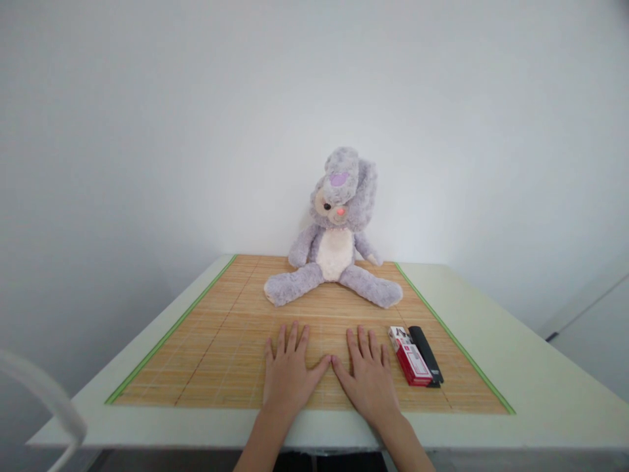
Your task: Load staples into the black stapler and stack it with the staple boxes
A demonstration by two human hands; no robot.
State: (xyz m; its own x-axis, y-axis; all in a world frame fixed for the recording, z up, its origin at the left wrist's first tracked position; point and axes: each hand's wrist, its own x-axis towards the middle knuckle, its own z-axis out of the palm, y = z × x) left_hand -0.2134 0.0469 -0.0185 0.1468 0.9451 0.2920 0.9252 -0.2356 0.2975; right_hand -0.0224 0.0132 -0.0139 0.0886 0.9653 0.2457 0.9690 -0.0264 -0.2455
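At 6 o'clock on bamboo mat [216, 357], left hand [288, 379] and right hand [372, 387] lie flat, each grip spread wide, holding nothing. Plush rabbit [335, 254] at 12, splayed legs [293, 285] likely steadying it; red-white box [411, 359] at 4.

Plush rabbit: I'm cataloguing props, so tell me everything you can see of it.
The plush rabbit looks soft and furry, greyish lavender, with a cream belly, pink nose and one dark eye showing. One ear, with a purple patch, flops over the face; the other hangs beside it. It sits upright, legs splayed, on the far part of the bamboo mat; whether its back touches the wall is hidden.
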